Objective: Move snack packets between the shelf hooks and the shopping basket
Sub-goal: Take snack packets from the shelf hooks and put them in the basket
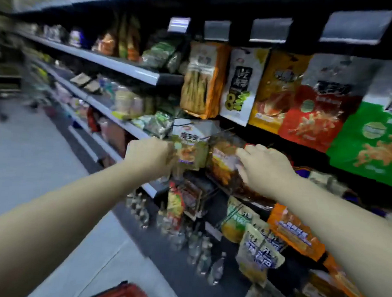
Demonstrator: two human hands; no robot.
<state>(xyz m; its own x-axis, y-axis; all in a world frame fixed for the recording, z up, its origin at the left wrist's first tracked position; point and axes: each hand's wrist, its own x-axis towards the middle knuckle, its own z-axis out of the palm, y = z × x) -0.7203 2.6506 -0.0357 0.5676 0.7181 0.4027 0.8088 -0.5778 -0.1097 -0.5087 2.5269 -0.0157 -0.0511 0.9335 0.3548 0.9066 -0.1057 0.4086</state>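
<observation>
My left hand [148,155] grips the left edge of a green and orange snack packet [189,151] at mid-shelf height. Beside it, my right hand [265,169] has its fingers on an orange snack packet [223,163]; the frame is blurred, so I cannot tell whether they curl round it. Thin wire shelf hooks [223,136] stick out just above both packets. The rim of the red shopping basket [123,294] shows at the bottom edge, below my left forearm.
Large hanging packets fill the upper right: an orange one [202,78], a white one [243,85], red [315,113] and green [372,144]. More packets hang below my right arm. Small bottles [198,250] stand on the bottom shelf. The aisle floor [31,158] lies left.
</observation>
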